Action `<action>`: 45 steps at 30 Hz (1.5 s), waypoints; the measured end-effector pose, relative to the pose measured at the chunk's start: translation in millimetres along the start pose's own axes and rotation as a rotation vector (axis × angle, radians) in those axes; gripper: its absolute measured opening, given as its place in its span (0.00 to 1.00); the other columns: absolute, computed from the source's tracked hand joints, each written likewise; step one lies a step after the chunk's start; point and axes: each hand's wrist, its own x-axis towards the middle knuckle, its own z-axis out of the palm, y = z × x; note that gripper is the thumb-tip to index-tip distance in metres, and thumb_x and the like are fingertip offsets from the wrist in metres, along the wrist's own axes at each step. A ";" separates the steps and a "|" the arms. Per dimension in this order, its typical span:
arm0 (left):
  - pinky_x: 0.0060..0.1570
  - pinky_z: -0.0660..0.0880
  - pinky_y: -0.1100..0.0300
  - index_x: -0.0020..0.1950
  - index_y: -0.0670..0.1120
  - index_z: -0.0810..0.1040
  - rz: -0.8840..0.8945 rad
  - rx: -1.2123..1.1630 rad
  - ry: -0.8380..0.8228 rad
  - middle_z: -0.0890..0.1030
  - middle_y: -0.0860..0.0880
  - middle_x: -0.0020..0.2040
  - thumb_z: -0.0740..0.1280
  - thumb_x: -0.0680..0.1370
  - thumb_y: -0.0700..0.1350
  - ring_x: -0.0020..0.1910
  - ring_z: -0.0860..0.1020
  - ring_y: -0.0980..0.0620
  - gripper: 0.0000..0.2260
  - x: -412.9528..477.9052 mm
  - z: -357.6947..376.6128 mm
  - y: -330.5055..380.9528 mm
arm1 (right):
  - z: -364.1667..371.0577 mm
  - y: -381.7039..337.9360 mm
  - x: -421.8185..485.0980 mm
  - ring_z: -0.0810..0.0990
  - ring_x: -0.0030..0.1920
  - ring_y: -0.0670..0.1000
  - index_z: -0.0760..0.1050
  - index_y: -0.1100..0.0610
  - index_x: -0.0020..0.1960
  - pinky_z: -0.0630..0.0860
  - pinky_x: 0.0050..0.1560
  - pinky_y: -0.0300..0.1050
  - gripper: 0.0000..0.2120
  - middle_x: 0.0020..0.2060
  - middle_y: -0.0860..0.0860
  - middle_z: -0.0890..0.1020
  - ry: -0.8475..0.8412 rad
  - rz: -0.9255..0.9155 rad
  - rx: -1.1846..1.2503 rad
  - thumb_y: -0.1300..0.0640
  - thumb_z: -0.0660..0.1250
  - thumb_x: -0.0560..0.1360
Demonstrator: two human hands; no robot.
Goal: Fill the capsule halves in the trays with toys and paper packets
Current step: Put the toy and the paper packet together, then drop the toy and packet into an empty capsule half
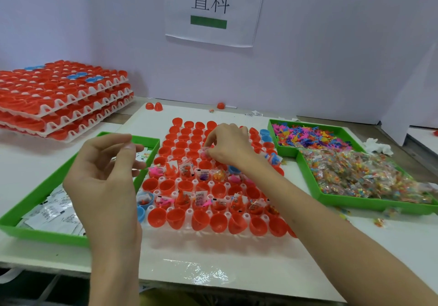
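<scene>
A white tray (189,211) of red capsule halves (167,185) lies in the middle of the table. Two of its near rows hold small toys and paper packets (200,196); a few halves are blue. My right hand (228,148) reaches over the tray's middle and pinches a small clear packet with something pink in it (205,153) just above a capsule half. My left hand (106,170) hovers over the inner edge of the left green tray (35,233), fingers curled and apart, with nothing seen between them.
The left green tray holds white paper packets (53,212). An L-shaped green tray (355,203) on the right holds coloured plastic toys (308,137) and clear packets (355,175). Stacked capsule trays (59,97) sit back left. Loose red halves (154,106) lie by the wall.
</scene>
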 end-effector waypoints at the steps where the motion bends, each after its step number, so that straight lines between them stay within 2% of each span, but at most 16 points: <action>1: 0.39 0.78 0.67 0.45 0.54 0.82 0.002 0.001 -0.004 0.84 0.53 0.40 0.68 0.77 0.39 0.34 0.79 0.58 0.10 -0.2 -0.2 -0.7 | 0.3 0.6 -1.1 0.76 0.58 0.50 0.85 0.49 0.49 0.62 0.68 0.56 0.05 0.49 0.45 0.83 0.010 -0.003 0.023 0.50 0.73 0.75; 5: 0.39 0.78 0.68 0.45 0.54 0.81 0.016 0.006 -0.017 0.83 0.51 0.42 0.67 0.78 0.38 0.34 0.79 0.59 0.10 -0.1 -0.8 -3.1 | 1.2 3.2 -6.3 0.78 0.56 0.48 0.85 0.50 0.50 0.63 0.70 0.57 0.04 0.50 0.46 0.84 0.033 0.006 0.136 0.55 0.73 0.75; 9: 0.39 0.78 0.68 0.46 0.55 0.82 0.046 0.025 -0.033 0.84 0.53 0.42 0.68 0.77 0.42 0.35 0.80 0.59 0.08 0.1 -1.4 -8.0 | -1.6 5.2 -8.1 0.77 0.48 0.45 0.84 0.50 0.49 0.68 0.66 0.56 0.04 0.43 0.43 0.79 0.034 -0.011 0.228 0.55 0.74 0.75; 10: 0.40 0.79 0.67 0.46 0.56 0.82 0.051 0.037 -0.053 0.84 0.53 0.43 0.69 0.76 0.45 0.36 0.80 0.59 0.05 2.9 -3.8 -10.4 | -3.1 6.5 -8.0 0.78 0.45 0.45 0.84 0.50 0.49 0.71 0.62 0.54 0.04 0.41 0.43 0.80 0.036 -0.027 0.278 0.55 0.74 0.74; 12: 0.42 0.81 0.60 0.47 0.59 0.82 0.053 0.139 -0.136 0.85 0.56 0.46 0.68 0.72 0.54 0.41 0.82 0.57 0.06 17.1 -15.4 -19.0 | -7.5 11.1 -7.4 0.78 0.39 0.42 0.84 0.52 0.50 0.75 0.49 0.40 0.05 0.37 0.42 0.79 0.078 -0.050 0.409 0.56 0.73 0.75; 14: 0.48 0.80 0.50 0.51 0.63 0.82 0.037 0.352 -0.281 0.84 0.58 0.51 0.66 0.71 0.61 0.50 0.82 0.53 0.12 41.6 -34.2 -35.8 | -15.6 22.6 -6.2 0.76 0.36 0.38 0.85 0.52 0.49 0.70 0.36 0.26 0.04 0.35 0.38 0.78 0.163 -0.033 0.465 0.57 0.72 0.76; 16: 0.52 0.79 0.41 0.54 0.67 0.81 -0.045 0.570 -0.413 0.83 0.59 0.54 0.66 0.69 0.64 0.55 0.81 0.50 0.15 69.5 -57.5 -58.3 | -25.3 44.3 -2.9 0.76 0.36 0.36 0.85 0.52 0.48 0.68 0.33 0.24 0.06 0.36 0.36 0.78 0.243 0.018 0.438 0.59 0.69 0.77; 19: 0.49 0.81 0.36 0.51 0.74 0.78 -0.191 0.778 -0.543 0.80 0.55 0.53 0.73 0.65 0.61 0.54 0.81 0.45 0.16 103.2 -87.3 -97.9 | -40.0 89.5 3.6 0.77 0.38 0.39 0.84 0.54 0.52 0.70 0.38 0.28 0.08 0.46 0.48 0.85 0.293 0.170 0.330 0.61 0.67 0.78; 22: 0.47 0.81 0.36 0.53 0.71 0.80 -0.242 0.835 -0.608 0.80 0.50 0.50 0.72 0.57 0.63 0.47 0.81 0.43 0.24 129.6 -108.9 -149.2 | -50.5 138.6 6.1 0.80 0.48 0.49 0.82 0.54 0.57 0.77 0.49 0.44 0.11 0.54 0.51 0.84 0.241 0.390 0.053 0.60 0.68 0.76; 24: 0.42 0.82 0.38 0.53 0.66 0.82 -0.250 0.838 -0.659 0.79 0.47 0.46 0.74 0.56 0.62 0.40 0.81 0.42 0.25 144.1 -117.4 -175.6 | -55.1 166.5 2.5 0.79 0.50 0.53 0.81 0.55 0.57 0.76 0.52 0.47 0.12 0.54 0.52 0.83 0.135 0.507 -0.109 0.58 0.69 0.74; 28: 0.28 0.79 0.51 0.54 0.65 0.82 -0.205 0.893 -0.644 0.76 0.52 0.35 0.75 0.59 0.65 0.27 0.77 0.47 0.24 168.5 -135.8 -204.1 | -55.7 192.0 -4.3 0.80 0.56 0.53 0.80 0.52 0.57 0.75 0.55 0.49 0.11 0.58 0.50 0.82 0.074 0.533 -0.087 0.52 0.72 0.75; 30: 0.25 0.77 0.47 0.55 0.62 0.83 -0.190 0.884 -0.628 0.75 0.52 0.32 0.74 0.62 0.65 0.24 0.76 0.45 0.22 171.3 -141.1 -210.6 | -55.4 191.9 -5.8 0.79 0.58 0.52 0.80 0.49 0.56 0.75 0.56 0.49 0.10 0.59 0.49 0.82 0.122 0.510 -0.062 0.52 0.72 0.75; 34: 0.29 0.81 0.48 0.52 0.59 0.84 -0.170 0.860 -0.583 0.80 0.54 0.33 0.74 0.62 0.68 0.28 0.80 0.45 0.23 176.2 -148.7 -218.8 | -55.3 192.5 -8.8 0.82 0.50 0.50 0.78 0.47 0.49 0.77 0.53 0.48 0.06 0.54 0.48 0.83 0.163 0.479 -0.022 0.51 0.74 0.75; 39: 0.45 0.82 0.38 0.54 0.53 0.83 -0.216 0.747 -0.506 0.85 0.52 0.45 0.75 0.60 0.72 0.42 0.86 0.44 0.31 166.2 -148.9 -203.4 | -58.2 192.0 -8.5 0.79 0.52 0.50 0.79 0.46 0.43 0.68 0.65 0.54 0.05 0.44 0.46 0.82 0.281 0.500 0.009 0.54 0.72 0.75; 42: 0.53 0.79 0.36 0.55 0.52 0.82 -0.181 0.728 -0.479 0.85 0.55 0.48 0.75 0.62 0.65 0.46 0.85 0.45 0.26 137.8 -123.7 -167.1 | -62.4 192.5 -9.1 0.80 0.48 0.49 0.81 0.47 0.42 0.73 0.62 0.57 0.06 0.40 0.45 0.82 0.283 0.491 0.071 0.57 0.73 0.75; 45: 0.52 0.79 0.37 0.52 0.54 0.81 -0.156 0.775 -0.436 0.85 0.57 0.47 0.72 0.62 0.64 0.45 0.84 0.47 0.23 125.8 -105.2 -133.0 | -63.8 191.8 -12.6 0.82 0.48 0.49 0.79 0.47 0.40 0.78 0.57 0.58 0.07 0.38 0.44 0.80 0.231 0.467 0.108 0.58 0.73 0.74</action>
